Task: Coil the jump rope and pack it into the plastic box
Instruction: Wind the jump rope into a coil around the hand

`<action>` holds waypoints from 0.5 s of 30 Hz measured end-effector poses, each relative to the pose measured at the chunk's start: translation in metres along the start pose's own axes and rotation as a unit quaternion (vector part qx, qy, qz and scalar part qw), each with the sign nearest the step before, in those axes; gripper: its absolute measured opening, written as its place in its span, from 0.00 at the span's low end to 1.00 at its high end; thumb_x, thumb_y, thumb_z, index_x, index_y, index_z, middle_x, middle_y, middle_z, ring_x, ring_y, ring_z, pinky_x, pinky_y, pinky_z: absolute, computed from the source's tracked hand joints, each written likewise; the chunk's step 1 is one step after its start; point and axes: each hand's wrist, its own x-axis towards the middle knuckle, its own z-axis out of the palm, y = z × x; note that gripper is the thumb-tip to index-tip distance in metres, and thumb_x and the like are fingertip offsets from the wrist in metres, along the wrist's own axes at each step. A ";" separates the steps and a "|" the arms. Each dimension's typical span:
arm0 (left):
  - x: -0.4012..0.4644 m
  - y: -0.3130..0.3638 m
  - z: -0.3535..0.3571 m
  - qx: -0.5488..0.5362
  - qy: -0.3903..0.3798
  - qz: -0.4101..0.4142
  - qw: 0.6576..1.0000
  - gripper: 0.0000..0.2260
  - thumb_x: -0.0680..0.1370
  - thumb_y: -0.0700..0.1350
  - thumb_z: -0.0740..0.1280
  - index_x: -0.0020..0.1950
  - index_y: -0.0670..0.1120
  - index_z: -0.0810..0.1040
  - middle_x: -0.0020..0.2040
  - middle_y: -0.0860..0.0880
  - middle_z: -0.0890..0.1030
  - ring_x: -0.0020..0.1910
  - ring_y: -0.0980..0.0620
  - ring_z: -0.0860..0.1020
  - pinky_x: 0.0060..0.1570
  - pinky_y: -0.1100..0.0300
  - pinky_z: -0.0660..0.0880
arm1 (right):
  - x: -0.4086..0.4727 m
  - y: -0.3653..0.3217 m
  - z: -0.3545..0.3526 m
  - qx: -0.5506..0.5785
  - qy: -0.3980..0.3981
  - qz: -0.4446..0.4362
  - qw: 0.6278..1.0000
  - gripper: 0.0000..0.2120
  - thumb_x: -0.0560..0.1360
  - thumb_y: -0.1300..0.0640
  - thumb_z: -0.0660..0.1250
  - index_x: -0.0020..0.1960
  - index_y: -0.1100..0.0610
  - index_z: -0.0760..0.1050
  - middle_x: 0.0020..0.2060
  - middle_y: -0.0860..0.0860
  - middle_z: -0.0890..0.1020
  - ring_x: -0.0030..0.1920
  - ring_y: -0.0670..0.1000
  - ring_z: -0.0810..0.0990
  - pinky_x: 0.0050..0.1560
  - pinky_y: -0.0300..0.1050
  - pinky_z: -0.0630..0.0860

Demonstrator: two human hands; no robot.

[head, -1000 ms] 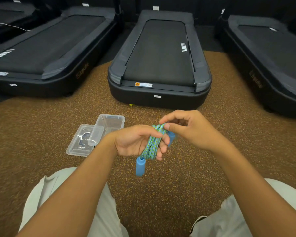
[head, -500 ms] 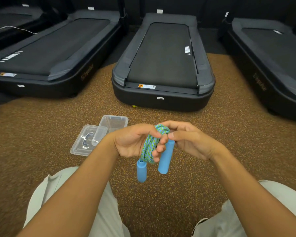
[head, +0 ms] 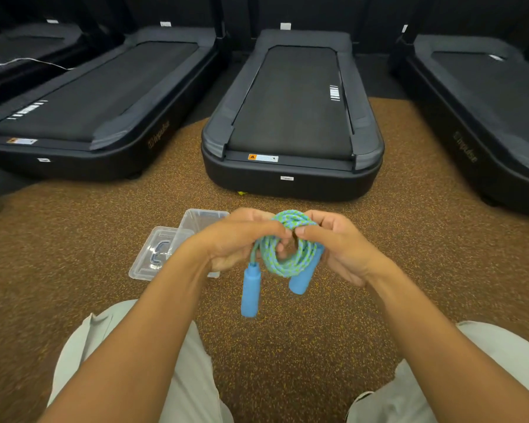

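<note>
We hold the jump rope (head: 290,254) in the air between our two hands, its blue-and-green braided cord wound into a round coil of several loops. The top of the coil sits right where our fingertips meet: the fingers (head: 275,232) of our left hand (head: 235,242) curl over the coil's upper left side and press on the cord, while the fingers (head: 307,232) of our right hand (head: 342,248) close over its upper right side, so both sets of fingers are pinching the cord rather than spread. Below our left fingers one blue foam handle (head: 251,290) hangs almost straight down on a short length of cord, free of any grip. Below our right fingers the second blue handle (head: 306,274) slants down and to the left, its upper end tucked against the coil and our right palm. Beyond our left fingers, partly hidden by that hand, the clear plastic box (head: 202,219) stands open on the floor, and its clear lid (head: 156,254) lies flat just to the left of it, touching or overlapping its edge. The speckled brown floor (head: 74,239) runs under everything. Near our body, our light trousers (head: 129,346) frame the lower view, and well past our fingers a row of black treadmills (head: 290,117) stands.
</note>
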 end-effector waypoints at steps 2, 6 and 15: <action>-0.002 0.003 -0.004 0.074 0.042 0.025 0.996 0.12 0.74 0.39 0.73 0.51 0.32 0.80 0.41 0.40 0.81 0.42 0.44 0.78 0.47 0.52 0.75 | 0.000 0.000 -0.001 -0.029 0.025 -0.009 0.999 0.10 0.75 0.64 0.71 0.55 0.64 0.79 0.46 0.59 0.83 0.45 0.52 0.81 0.52 0.49 0.78; -0.007 0.012 0.003 0.157 0.083 0.064 0.982 0.08 0.75 0.39 0.74 0.53 0.38 0.82 0.42 0.42 0.85 0.42 0.48 0.80 0.50 0.49 0.74 | 0.001 -0.003 0.001 -0.023 0.052 -0.021 0.998 0.06 0.75 0.64 0.70 0.51 0.60 0.82 0.45 0.57 0.85 0.49 0.56 0.81 0.59 0.57 0.77; -0.009 0.025 0.017 0.501 0.226 0.172 0.817 0.15 0.71 0.51 0.78 0.56 0.52 0.84 0.42 0.56 0.85 0.37 0.64 0.78 0.42 0.70 0.73 | 0.002 -0.003 0.007 -0.049 0.087 -0.041 0.994 0.06 0.78 0.66 0.69 0.48 0.58 0.81 0.40 0.52 0.85 0.42 0.49 0.82 0.51 0.52 0.77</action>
